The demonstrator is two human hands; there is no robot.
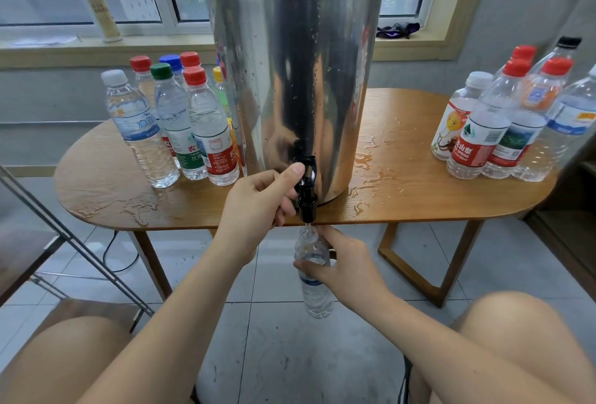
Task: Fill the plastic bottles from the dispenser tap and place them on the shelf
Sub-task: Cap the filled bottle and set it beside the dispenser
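Note:
A tall steel dispenser stands on the wooden table; its black tap juts over the front edge. My left hand grips the tap lever, thumb on top. Below the spout, my right hand holds an uncapped clear plastic bottle upright, its mouth right under the tap. A thin stream of water runs into it. Capped bottles stand in a group at the table's left and another group at its right.
Puddles of spilled water lie on the table around the dispenser. A metal-framed shelf stands at the left. A pump bottle sits on the window sill. My knees are at the bottom corners above the tiled floor.

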